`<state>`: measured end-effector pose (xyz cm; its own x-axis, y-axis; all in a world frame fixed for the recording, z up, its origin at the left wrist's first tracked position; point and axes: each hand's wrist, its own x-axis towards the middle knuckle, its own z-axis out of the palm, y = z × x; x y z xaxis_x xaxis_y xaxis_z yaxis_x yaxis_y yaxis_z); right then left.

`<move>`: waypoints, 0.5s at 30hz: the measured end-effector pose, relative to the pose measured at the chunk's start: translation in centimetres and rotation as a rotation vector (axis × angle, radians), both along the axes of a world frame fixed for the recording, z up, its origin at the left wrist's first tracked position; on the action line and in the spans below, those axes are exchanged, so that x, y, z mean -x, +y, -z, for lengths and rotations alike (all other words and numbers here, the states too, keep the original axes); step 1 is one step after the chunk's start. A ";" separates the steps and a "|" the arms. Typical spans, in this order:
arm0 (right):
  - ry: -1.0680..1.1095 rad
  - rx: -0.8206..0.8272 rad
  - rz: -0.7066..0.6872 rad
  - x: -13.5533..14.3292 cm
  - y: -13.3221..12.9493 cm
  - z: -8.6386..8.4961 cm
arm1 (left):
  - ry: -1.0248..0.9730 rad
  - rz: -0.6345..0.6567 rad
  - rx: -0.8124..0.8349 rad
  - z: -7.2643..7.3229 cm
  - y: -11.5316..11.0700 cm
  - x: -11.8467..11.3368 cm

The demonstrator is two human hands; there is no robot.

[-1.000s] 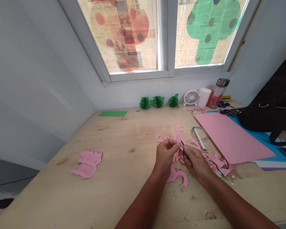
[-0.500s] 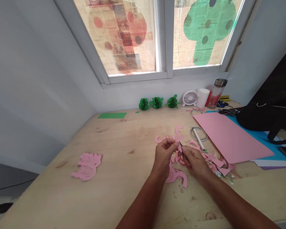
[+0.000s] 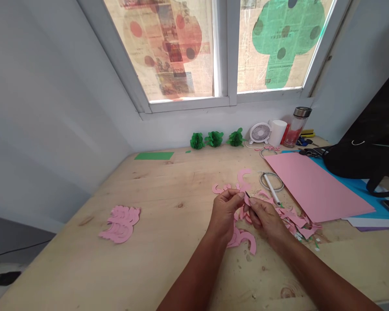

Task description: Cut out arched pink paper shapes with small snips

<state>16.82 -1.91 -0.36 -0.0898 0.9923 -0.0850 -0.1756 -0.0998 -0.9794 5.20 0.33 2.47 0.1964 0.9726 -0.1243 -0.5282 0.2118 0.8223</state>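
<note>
My left hand pinches a pink paper piece between thumb and fingers, above the middle right of the table. My right hand is closed on what look like small scissors; only a dark pointed blade shows at the paper's edge, the handles hidden in my fingers. A curved pink strip sticks out beyond my fingertips. Under and around both hands lie pink cut-outs, among them a curved one near my left wrist. To the left rests a pile of scalloped pink cut-outs.
Pink scraps, a white pen and a pink sheet lie to the right. Along the wall stand green paper shapes, a small fan and a glass bottle. A green strip lies at the back left.
The view has shifted slightly. The pink piece in my left hand is tilted a little differently at the dark blade; both hands keep their hold.
</note>
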 end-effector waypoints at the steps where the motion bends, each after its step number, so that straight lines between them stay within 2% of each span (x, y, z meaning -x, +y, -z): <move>1: 0.009 0.000 -0.006 0.0 0.0 0.0 | -0.007 0.004 0.002 -0.1 0.0 0.0; 15: -0.064 0.002 0.002 -0.1 0.1 0.0 | 0.005 -0.029 0.014 0.2 0.1 0.2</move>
<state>16.96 -1.79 -0.33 -0.0826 0.9923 -0.0924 -0.1126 -0.1014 -0.9885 5.04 0.40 2.30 0.1678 0.9760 -0.1391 -0.5298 0.2083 0.8222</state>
